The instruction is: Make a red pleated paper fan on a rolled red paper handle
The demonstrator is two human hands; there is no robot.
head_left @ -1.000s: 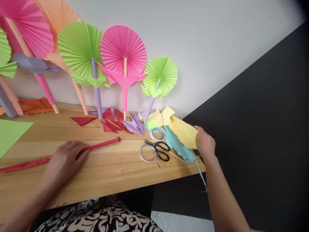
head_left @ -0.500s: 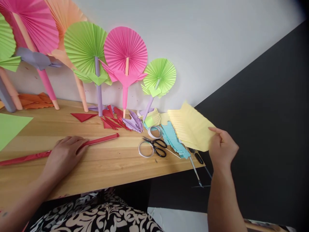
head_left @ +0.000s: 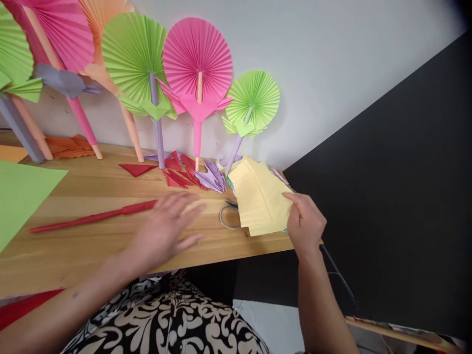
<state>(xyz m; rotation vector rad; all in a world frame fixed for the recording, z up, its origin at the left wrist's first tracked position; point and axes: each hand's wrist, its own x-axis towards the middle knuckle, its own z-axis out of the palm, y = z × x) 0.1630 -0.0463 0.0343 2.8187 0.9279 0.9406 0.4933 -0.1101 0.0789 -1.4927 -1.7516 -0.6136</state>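
Pale yellow paper [head_left: 260,199], creased and folded, is pinched at its right edge by my right hand [head_left: 306,223] above the table's right end. My left hand [head_left: 162,228] hovers over the tabletop with fingers spread, slightly blurred, holding nothing. Behind it lies a rolled red paper stick [head_left: 99,216], its right end hidden by that hand. Under the yellow paper's left edge, a roll of white tape [head_left: 227,217] and a bit of the scissors [head_left: 231,202] peek out; the rest of the scissors is covered.
Pleated paper fans in green [head_left: 134,59], pink [head_left: 198,56] and orange lean against the wall. Red scraps [head_left: 179,177] and a purple pleated piece [head_left: 211,177] lie below them. A green sheet [head_left: 25,196] is at the left. The wooden table [head_left: 206,246] ends near my right hand.
My left hand has let go of the red paper stick and moved right, opening. My right hand has brought the yellow paper left and over the scissors. The view has shifted slightly.
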